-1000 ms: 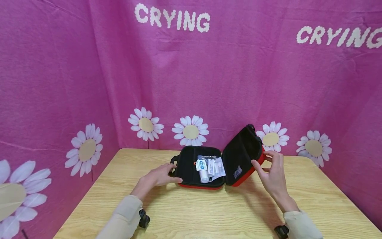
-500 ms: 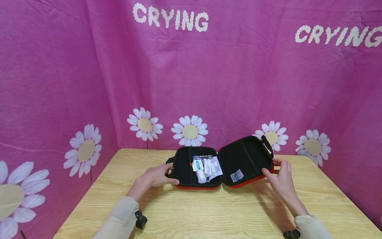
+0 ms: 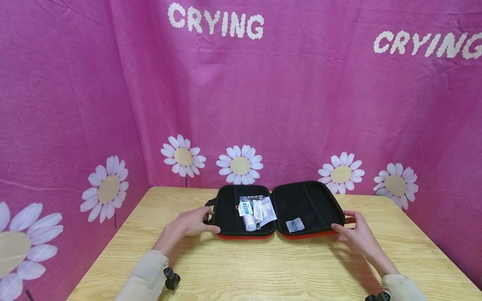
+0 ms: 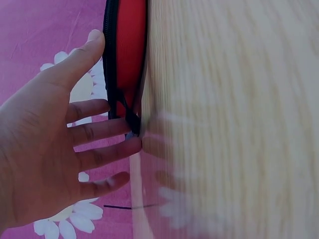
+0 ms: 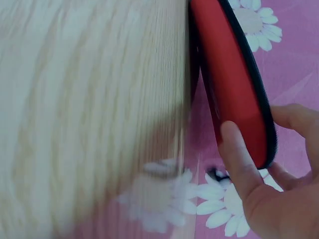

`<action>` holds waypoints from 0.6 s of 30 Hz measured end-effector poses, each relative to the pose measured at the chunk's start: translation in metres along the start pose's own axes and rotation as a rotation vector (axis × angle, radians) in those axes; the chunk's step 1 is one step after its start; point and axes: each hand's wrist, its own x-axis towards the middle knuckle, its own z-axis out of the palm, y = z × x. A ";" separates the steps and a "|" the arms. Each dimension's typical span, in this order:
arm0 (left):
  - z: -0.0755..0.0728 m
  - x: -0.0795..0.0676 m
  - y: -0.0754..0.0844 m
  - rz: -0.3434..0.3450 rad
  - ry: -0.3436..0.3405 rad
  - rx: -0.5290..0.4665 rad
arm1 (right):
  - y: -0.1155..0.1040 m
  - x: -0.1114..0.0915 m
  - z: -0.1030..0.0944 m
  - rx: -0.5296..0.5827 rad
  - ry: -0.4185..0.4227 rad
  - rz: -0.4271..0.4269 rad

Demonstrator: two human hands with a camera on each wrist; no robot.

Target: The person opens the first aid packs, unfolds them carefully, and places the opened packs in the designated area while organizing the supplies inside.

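A red and black zippered case [image 3: 226,209] lies unfolded on the wooden table, its black inside facing up. In its left half are a white roll [image 3: 250,222] and several white packets [image 3: 268,210], partly in clear plastic. My left hand [image 4: 55,134] rests its thumb on the left half's rim, the other fingers fairly straight beside the black handle strap [image 4: 130,119]. With thumb above and a finger underneath, my right hand [image 5: 279,199] pinches the outer edge of the right half [image 5: 229,74], which tilts slightly off the table. A small silvery packet [image 3: 295,225] lies in that half.
The wooden table [image 3: 248,267] extends in front of the case and to both sides. Directly behind its far edge hangs a pink cloth [image 3: 241,104] with white flowers and lettering. The cloth also encloses the left and right sides.
My right hand has lowered the right half from steeply raised to nearly flat, moving right and down. The case and my left hand have shifted slightly left. The silvery packet has come into full view.
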 end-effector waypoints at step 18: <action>-0.002 0.001 -0.010 0.042 0.026 -0.033 | 0.010 -0.004 -0.005 -0.170 -0.188 0.097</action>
